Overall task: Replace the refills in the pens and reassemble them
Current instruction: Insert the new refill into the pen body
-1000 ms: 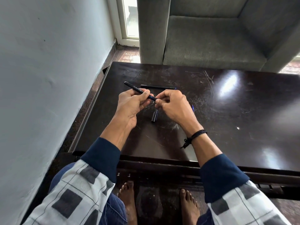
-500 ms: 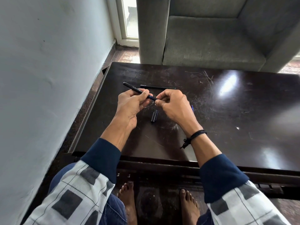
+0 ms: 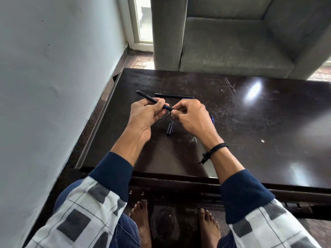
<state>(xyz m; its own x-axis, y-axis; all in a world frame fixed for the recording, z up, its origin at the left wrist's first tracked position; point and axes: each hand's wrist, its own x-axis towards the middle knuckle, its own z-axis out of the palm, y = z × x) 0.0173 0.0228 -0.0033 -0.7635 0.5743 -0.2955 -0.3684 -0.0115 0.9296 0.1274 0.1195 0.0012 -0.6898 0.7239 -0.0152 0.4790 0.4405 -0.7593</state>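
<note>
Item: pen barrel [image 3: 147, 97], raised over counter [image 3: 250, 149]. Left hand [image 3: 145, 115] curled round it; right hand [image 3: 191, 117] pinches tip end. Step, likely: seating refill or tip. Next: fit cap [image 3: 170, 127], lying below, squarely. Second pen [image 3: 173, 95] beyond.

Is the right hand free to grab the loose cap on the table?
Not yet, probably: the right hand pinches the end of the pen in the left hand. The cap lies uncovered just below.
</note>
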